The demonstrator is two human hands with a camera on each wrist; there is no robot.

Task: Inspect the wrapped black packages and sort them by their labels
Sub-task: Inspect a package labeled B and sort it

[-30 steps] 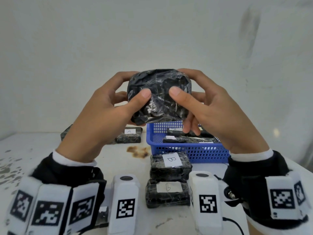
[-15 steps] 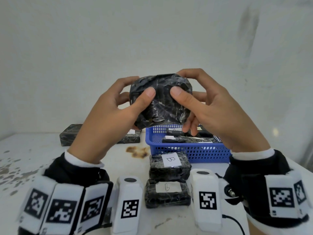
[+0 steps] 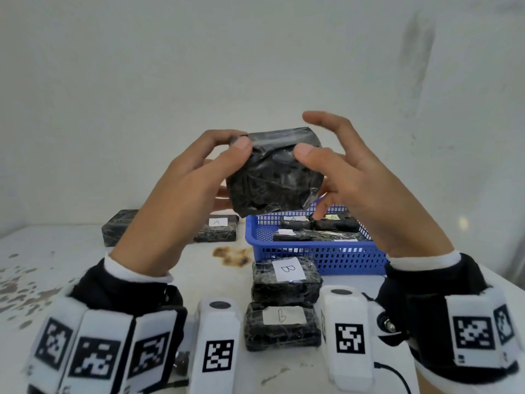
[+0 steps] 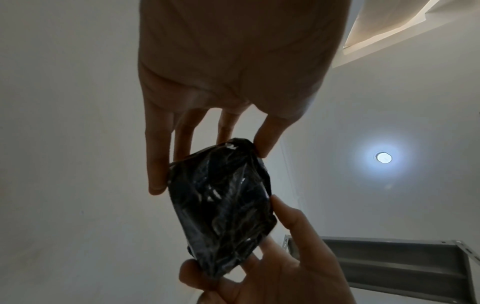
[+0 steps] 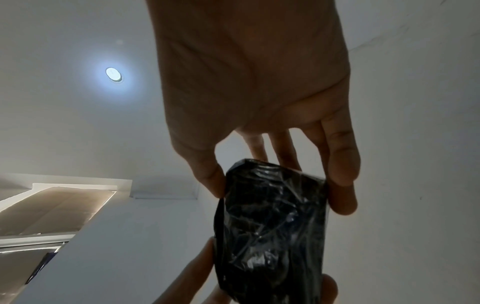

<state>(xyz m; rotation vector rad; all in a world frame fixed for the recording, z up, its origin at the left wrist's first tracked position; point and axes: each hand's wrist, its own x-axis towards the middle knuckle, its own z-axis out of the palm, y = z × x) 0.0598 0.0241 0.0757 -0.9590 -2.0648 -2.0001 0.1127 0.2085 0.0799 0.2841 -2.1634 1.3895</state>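
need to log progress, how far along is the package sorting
Partly done. Two packages, one labelled B and one in front of it, sit together near the person; one labelled A sits further back by an unlabelled-looking one. In hand: the left hand and right hand hold a package up, no label visible. Left: several packages in the blue basket.

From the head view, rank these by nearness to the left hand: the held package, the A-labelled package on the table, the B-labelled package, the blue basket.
1. Held package: in the left hand itself, raised.
2. A-labelled package: on the table just beyond that hand.
3. B-labelled package and blue basket: both off to the right; too close to call.
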